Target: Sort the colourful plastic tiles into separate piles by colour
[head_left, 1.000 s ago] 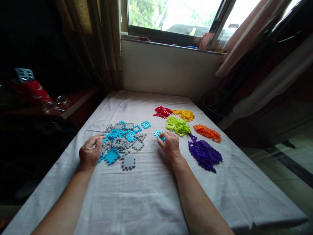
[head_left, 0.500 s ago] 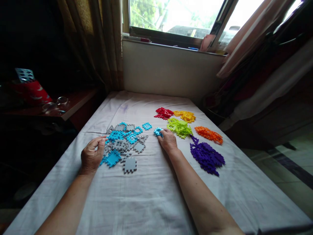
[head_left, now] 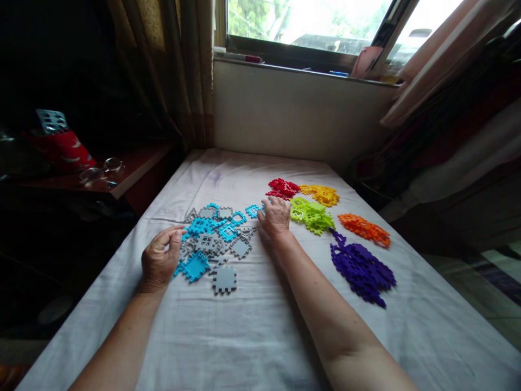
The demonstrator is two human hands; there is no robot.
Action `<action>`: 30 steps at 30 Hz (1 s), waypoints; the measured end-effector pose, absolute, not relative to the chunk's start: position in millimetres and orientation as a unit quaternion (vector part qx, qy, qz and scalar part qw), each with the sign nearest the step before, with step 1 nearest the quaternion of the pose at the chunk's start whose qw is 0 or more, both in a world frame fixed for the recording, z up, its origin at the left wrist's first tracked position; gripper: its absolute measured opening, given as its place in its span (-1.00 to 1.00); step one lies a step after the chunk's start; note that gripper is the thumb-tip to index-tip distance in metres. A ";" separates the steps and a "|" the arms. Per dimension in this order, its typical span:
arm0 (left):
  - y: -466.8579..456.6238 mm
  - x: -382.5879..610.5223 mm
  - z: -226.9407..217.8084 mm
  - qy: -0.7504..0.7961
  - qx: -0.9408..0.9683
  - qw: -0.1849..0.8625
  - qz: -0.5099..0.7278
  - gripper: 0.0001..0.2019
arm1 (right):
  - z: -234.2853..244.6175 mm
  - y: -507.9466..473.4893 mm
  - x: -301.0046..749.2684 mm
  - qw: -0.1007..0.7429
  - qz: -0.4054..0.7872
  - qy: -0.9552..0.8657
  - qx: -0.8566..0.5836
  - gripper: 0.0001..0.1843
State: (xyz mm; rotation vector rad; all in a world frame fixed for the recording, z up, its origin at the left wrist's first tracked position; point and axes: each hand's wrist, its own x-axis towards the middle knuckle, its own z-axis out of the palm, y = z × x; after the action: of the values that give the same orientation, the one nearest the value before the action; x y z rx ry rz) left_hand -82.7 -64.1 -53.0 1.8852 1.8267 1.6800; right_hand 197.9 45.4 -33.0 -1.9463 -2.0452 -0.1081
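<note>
My left hand [head_left: 161, 258] rests at the left edge of a mixed pile, thumb and fingertips brought together beside the blue pieces. Whether anything is pinched there is hidden. The pile holds blue toothed interlocking tiles [head_left: 196, 265] and grey ones [head_left: 224, 279], some solid, some with window-like openings. My right hand [head_left: 275, 217] lies palm down to the right of this pile, its fingers stretched forward and slightly apart. A bit of blue shows by its fingertips, mostly covered. Just left of those fingers is a blue window tile [head_left: 252, 210].
Sorted heaps lie to the right: red [head_left: 283, 188], yellow [head_left: 324, 195], lime green [head_left: 312, 215], orange [head_left: 364, 229] and purple [head_left: 362, 271] tiles. A pale cloth [head_left: 211, 342] covers the table. Glasses [head_left: 101, 172] and a red holder [head_left: 67, 151] stand on a side desk.
My right hand has loosened its finger grip on a blue tile and now lies flatter with fingers extended over that spot. My left hand stays by the pile. The view has shifted slightly left.
</note>
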 end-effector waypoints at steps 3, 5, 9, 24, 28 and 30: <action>-63.9 -83.1 -52.7 0.588 0.602 0.016 0.540 -0.69 | -35.5 46.2 186.3 0.121 -0.013 -0.771 -0.625 -0.66; -64.0 -84.0 -53.0 0.591 0.600 0.016 0.539 -0.69 | -37.6 48.6 180.4 0.099 0.003 -0.771 -0.630 -0.68; -63.6 -85.4 -54.0 0.590 0.600 0.015 0.540 -0.68 | -41.4 53.7 176.2 0.102 0.008 -0.763 -0.638 -0.68; -62.6 -83.4 -52.1 0.590 0.607 0.011 0.533 -0.68 | -37.5 39.4 168.3 0.153 0.045 -0.791 -0.590 -0.65; -63.5 -83.2 -51.3 0.595 0.604 0.017 0.530 -0.67 | -38.0 33.6 156.8 0.130 0.085 -0.785 -0.600 -0.68; -63.5 -83.1 -51.6 0.596 0.604 0.016 0.529 -0.67 | -37.3 31.7 155.1 0.129 0.092 -0.782 -0.602 -0.70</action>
State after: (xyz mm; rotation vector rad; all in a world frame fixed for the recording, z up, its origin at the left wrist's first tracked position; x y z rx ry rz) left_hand -83.1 -63.5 -51.6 1.8780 1.8538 1.6452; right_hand 155.1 31.7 -37.3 -1.7511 -2.2738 0.2687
